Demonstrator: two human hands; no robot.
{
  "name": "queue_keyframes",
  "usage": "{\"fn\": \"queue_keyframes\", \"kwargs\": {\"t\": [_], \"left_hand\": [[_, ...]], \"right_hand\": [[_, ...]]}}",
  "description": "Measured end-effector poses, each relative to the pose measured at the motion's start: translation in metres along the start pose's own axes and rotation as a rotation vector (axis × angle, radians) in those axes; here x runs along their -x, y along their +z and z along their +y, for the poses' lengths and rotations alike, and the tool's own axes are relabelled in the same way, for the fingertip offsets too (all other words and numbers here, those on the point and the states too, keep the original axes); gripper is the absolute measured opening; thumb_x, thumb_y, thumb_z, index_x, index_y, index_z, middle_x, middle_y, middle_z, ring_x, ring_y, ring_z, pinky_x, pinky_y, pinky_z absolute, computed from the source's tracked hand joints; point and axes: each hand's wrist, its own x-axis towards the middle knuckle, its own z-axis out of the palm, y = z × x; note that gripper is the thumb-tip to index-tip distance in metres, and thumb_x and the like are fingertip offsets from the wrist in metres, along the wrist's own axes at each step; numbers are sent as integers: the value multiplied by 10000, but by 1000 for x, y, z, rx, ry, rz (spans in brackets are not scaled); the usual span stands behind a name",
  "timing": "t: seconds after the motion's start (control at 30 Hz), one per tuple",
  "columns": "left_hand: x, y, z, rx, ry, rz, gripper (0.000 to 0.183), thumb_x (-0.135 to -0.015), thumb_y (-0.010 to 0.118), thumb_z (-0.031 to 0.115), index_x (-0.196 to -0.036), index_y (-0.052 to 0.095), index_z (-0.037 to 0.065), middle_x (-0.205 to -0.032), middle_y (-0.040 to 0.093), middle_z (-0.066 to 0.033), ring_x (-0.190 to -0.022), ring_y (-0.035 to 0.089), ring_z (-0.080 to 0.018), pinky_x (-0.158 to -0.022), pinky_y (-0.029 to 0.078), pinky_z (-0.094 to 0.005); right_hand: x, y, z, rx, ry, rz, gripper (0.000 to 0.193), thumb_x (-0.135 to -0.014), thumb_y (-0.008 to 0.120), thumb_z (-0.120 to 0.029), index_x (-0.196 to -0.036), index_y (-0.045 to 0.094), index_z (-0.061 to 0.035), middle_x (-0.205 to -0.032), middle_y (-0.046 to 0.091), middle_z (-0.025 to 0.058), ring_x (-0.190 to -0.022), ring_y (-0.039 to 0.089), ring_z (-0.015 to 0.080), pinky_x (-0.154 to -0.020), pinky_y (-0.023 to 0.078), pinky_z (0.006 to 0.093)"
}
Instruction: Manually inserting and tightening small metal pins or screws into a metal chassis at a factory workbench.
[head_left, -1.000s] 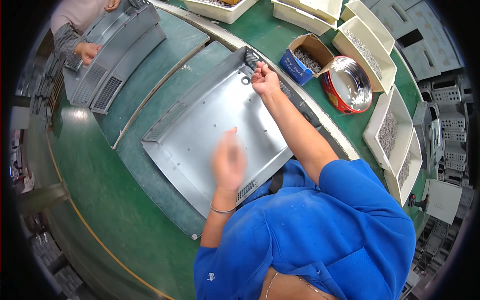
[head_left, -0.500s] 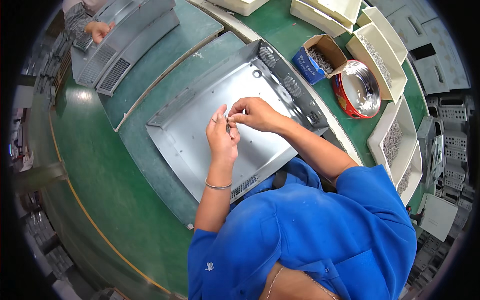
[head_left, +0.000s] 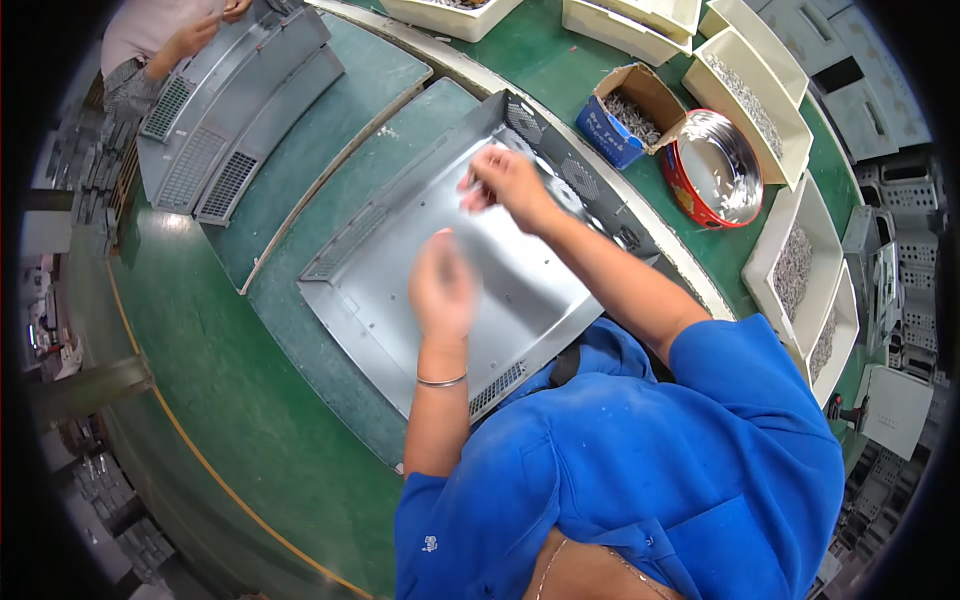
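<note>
A shallow grey sheet-metal case (head_left: 365,295), with perforated vents in its walls, lies on the green bench in front of me. Over its middle hovers my left hand (head_left: 442,288), smeared by motion, so its fingers and anything in them do not show clearly. My right hand (head_left: 508,187) is higher up, above the case's far part near the dark rear wall. Its thumb and fingers are bent together in a pinch; whatever may be between them is too small to make out. The hands are apart.
To the right stand a blue cardboard box (head_left: 612,135) of small metal parts, a red round tin (head_left: 690,190) with white bits, and several cream bins (head_left: 770,255) of small parts. At upper left, another person's hand (head_left: 190,40) is by more grey vented cases (head_left: 235,110).
My hands have separated: the right moved up and away over the far part of the case, the left stayed near the middle. The co-worker's hands shifted too.
</note>
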Motion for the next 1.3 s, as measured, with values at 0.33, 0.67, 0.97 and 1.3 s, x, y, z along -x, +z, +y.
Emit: {"fn": "queue_keyframes", "kwargs": {"t": [0.33,0.67,0.97,1.3], "left_hand": [[8,-5,-14,-30,-124,65,193,-909,395,185,-942,489,20,-666,501,-53,-457,405,-91,-353,291,-200],[12,-4,-17,-66,-91,80,193,-902,410,189,-941,484,15,-666,499,-55,-462,410,-89,-354,295,-195],[14,-4,-18,-73,-83,69,170,-895,401,152,-941,506,26,-668,518,-48,-470,423,-89,-354,305,-190],[17,1,-15,-80,-71,6,263,-869,384,202,-969,497,-13,-714,517,-71,-491,436,-102,-382,327,-207]], "right_hand": [[-100,-39,11,109,-127,488,204,-702,551,59,-901,547,15,-735,561,66,-590,549,130,-507,472,252],[-110,-46,18,300,-172,533,225,-668,591,36,-880,525,1,-746,588,70,-626,563,135,-548,465,259],[-116,-44,10,301,-198,519,183,-722,546,41,-890,477,19,-686,568,87,-540,542,129,-469,457,241],[-99,-36,7,-32,-153,422,153,-795,511,4,-942,479,31,-783,566,113,-593,572,150,-537,504,238]]}}
